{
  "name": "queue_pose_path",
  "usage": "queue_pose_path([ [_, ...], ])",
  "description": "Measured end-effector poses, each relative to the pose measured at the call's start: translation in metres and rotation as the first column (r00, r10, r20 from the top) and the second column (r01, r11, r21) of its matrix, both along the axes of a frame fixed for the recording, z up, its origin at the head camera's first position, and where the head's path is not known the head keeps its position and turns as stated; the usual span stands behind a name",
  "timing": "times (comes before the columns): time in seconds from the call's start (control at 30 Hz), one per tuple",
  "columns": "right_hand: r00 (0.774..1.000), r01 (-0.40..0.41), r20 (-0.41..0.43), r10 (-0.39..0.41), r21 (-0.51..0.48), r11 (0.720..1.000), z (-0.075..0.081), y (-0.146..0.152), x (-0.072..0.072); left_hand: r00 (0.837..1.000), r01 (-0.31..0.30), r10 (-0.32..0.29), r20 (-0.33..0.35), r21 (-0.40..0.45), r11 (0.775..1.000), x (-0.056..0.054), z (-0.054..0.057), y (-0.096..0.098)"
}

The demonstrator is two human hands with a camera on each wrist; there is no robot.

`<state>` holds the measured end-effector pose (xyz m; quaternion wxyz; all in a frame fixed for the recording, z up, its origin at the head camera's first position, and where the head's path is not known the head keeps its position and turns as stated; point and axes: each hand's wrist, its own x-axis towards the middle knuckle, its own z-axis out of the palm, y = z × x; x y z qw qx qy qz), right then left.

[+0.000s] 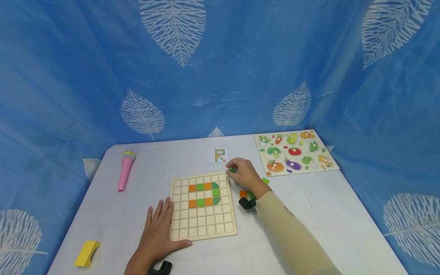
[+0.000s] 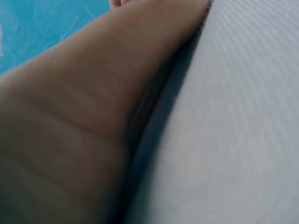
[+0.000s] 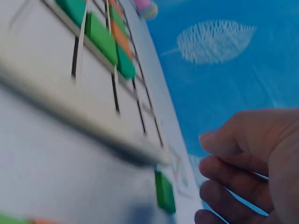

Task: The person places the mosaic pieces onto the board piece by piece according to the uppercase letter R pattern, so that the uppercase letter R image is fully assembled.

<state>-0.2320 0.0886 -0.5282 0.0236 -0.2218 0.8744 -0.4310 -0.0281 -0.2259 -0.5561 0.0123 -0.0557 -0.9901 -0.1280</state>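
Loose left hand (image 1: 155,233) spread out at the near left corner of the board (image 1: 201,221), empty right hand (image 1: 245,175) by a green block (image 3: 165,192) just off the board's far right corner, orange and green blocks (image 1: 207,186) on the board

1. Right arm's got a long beige sleeve (image 1: 292,235) going all the way down to the wrist, pretty plain cloth.
2. There's a bit of small dark lettering (image 1: 289,211) near the cuff end, way too tiny for me to read.
3. Chunky black wrist gadget (image 1: 246,203) by the right hand (image 1: 245,173), kinda bent shape with rounded edges.
4. Another black unit (image 1: 161,268) at the left wrist, also bent-looking, partly cut off in the head view.
5. Both hands are bare.
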Motion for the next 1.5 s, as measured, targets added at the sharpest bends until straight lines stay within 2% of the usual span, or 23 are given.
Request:
queue_pose_path([
  [0.2,0.996,0.062,0.068,-0.061,-0.009,0.998,-0.008,0.008,-0.009,1.000,-0.002,0.002,0.020,0.001,1.000,0.000,0.000,0.000],
  [0.47,0.990,0.065,0.126,-0.069,0.036,0.997,-0.011,0.011,-0.014,1.000,-0.002,0.003,0.029,-0.004,1.000,-0.001,0.001,0.000],
  [0.73,0.995,0.035,0.090,-0.041,0.074,0.997,-0.013,0.013,-0.014,1.000,0.001,-0.001,0.029,-0.016,1.000,0.000,0.001,0.000],
  [1.5,0.996,0.051,0.068,-0.056,0.075,0.996,-0.019,0.011,-0.014,1.000,0.001,-0.001,0.023,-0.010,1.000,0.000,0.000,-0.001],
])
